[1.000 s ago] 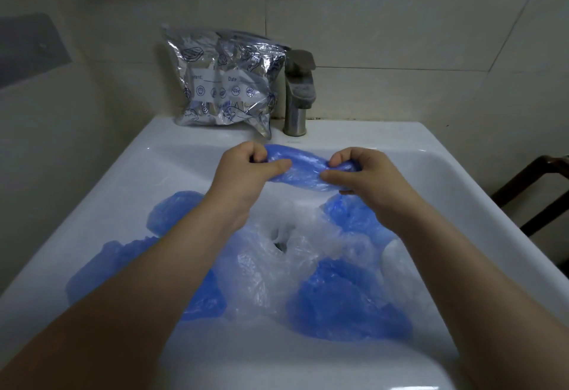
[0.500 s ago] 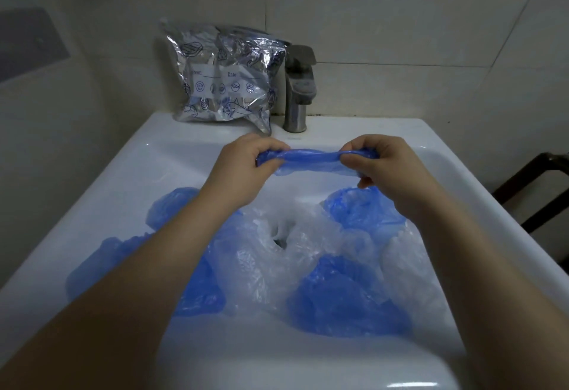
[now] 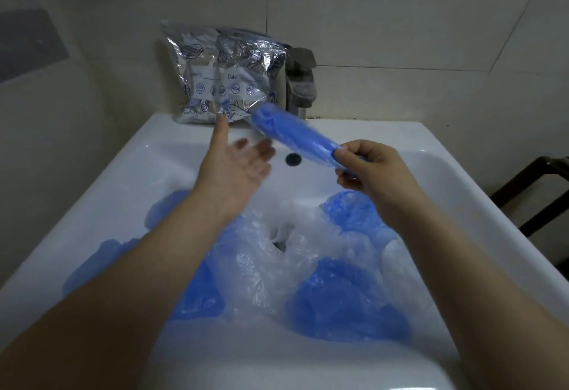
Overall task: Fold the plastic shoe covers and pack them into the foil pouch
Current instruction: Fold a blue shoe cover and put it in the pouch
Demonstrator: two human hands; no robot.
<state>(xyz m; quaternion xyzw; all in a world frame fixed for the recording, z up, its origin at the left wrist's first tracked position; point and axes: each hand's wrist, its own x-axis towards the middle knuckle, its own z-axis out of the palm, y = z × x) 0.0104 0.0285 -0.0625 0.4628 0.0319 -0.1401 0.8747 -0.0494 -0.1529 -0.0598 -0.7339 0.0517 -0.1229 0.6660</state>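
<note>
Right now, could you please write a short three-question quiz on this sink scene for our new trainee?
1. True or false: the left hand grips the folded blue plastic shoe cover.
2. Which hand holds that cover?
3. Where is the crinkled silver foil pouch? A: in the white ceramic sink basin; B: on its back ledge, beside the grey metal tap.

Key: 1 false; 2 the right hand; 3 B.

A white sink [image 3: 409, 140] with a metal faucet [image 3: 300, 82] stands against tiled wall [image 3: 400, 20].

Rolled blue shoe cover [image 3: 292, 135] points at foil pouch [image 3: 224, 72].
</note>
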